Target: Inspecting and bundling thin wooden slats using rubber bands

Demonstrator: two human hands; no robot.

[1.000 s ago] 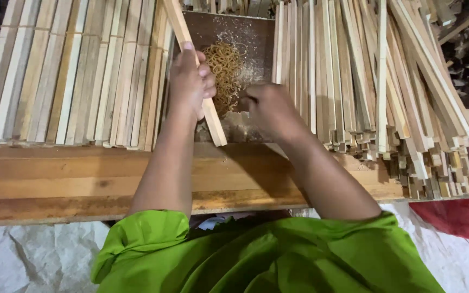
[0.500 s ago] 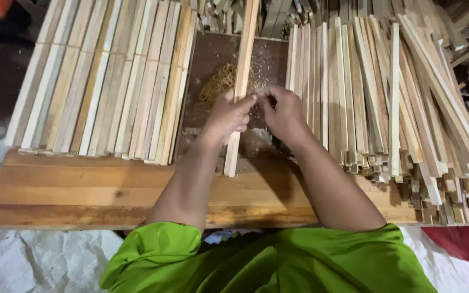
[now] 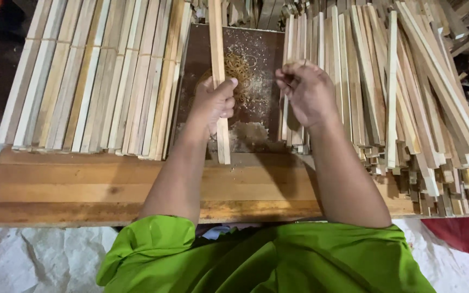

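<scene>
Head view: left hand [image 3: 213, 103] clamped on wooden strip [image 3: 218, 81] — now upright, previously slanted — right hand [image 3: 306, 92] loosely curled, contents unclear.

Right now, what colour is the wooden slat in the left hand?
Pale tan, unpainted wood: the wooden slat gripped by the left hand, in the head view.

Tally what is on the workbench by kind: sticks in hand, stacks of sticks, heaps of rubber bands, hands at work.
Wooden stick held in the left hand: 1
Stacks of wooden sticks, left stack and right stack: 2
Heap of rubber bands: 1
Hands, with the right hand: 2
Total: 6
</scene>
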